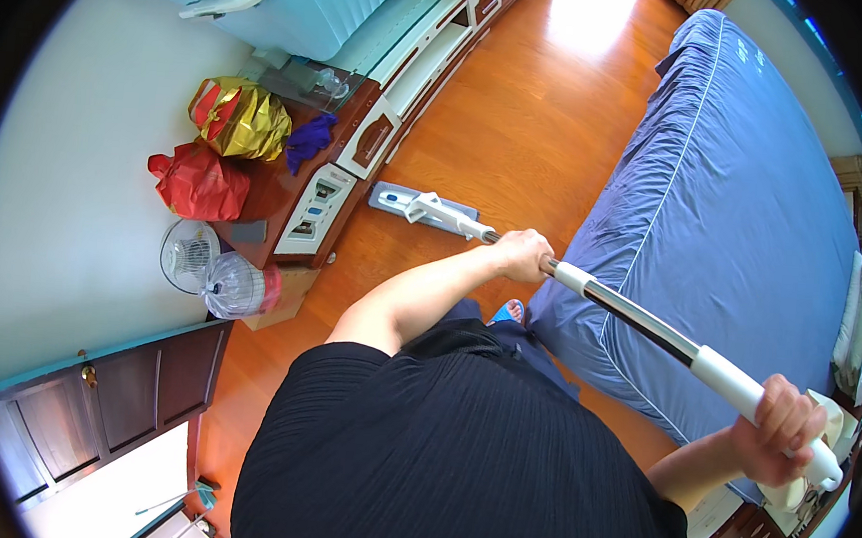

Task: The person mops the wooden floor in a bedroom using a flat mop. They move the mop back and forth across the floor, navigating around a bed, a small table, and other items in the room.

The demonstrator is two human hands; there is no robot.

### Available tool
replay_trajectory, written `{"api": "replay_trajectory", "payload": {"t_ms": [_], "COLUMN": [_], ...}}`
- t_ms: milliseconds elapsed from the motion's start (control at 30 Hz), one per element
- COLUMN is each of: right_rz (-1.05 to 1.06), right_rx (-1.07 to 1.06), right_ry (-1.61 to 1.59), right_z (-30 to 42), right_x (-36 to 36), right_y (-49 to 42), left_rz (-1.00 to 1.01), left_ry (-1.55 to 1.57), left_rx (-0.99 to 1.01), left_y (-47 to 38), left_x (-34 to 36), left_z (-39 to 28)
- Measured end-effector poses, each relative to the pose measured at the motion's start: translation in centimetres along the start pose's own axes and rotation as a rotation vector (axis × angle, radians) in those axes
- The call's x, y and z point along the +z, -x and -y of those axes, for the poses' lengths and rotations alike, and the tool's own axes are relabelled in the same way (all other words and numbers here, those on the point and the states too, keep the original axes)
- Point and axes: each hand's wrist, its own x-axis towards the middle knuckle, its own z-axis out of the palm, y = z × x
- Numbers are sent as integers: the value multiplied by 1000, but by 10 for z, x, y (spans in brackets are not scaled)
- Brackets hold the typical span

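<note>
A flat mop with a white and chrome pole slants across the view in front of me. My left hand is wrapped around the lower part of the pole. My right hand grips the white handle near its upper end. The grey mop head lies flat on the wooden floor, close to the foot of a low cabinet. A white swivel joint links head and pole.
Along the right stands a bed under a blue cover. The low cabinet on the left carries a gold bag, a red bag and a purple cloth. Nearby are a bagged fan and a dark door.
</note>
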Motion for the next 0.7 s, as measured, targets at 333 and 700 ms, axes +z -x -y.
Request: {"api": "replay_trajectory", "payload": {"t_ms": [333, 700], "right_rz": [110, 333], "right_rx": [38, 111], "right_ry": [15, 74], "right_z": [-88, -37], "right_x": [62, 111], "right_y": [38, 3], "left_rz": [-67, -16], "left_ry": [-6, 86], "left_rx": [-181, -86], "left_y": [74, 127], "left_x": [-4, 9], "left_z": [96, 53]}}
